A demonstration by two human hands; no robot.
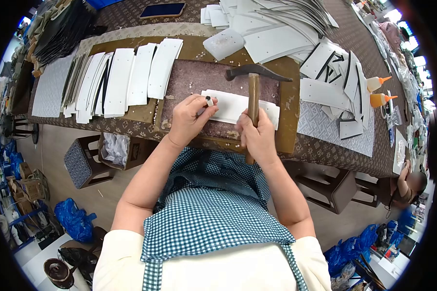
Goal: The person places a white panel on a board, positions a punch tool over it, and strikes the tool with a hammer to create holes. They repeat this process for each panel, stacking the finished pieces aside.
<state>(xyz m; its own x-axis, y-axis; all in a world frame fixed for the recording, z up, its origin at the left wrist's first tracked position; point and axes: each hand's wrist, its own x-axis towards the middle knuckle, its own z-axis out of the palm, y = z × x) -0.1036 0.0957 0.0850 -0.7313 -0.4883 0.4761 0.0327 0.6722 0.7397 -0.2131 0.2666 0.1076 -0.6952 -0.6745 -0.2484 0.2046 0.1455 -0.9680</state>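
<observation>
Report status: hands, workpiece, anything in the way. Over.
Left hand pinching small peg on white strip. Right hand gripping hammer by its handle. White strip flat on slab. Stacked white pieces off to both sides.

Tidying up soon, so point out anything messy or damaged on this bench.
White sheets right of the hammer lie in a crisscross heap, unlike the neat row at left. Nothing spilled; left hand pinches a small piece.

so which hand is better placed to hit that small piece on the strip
Right, likely. The right hand grips the hammer, its head raised over the white strip, while the left hand is pinching the small piece against that strip.
</observation>
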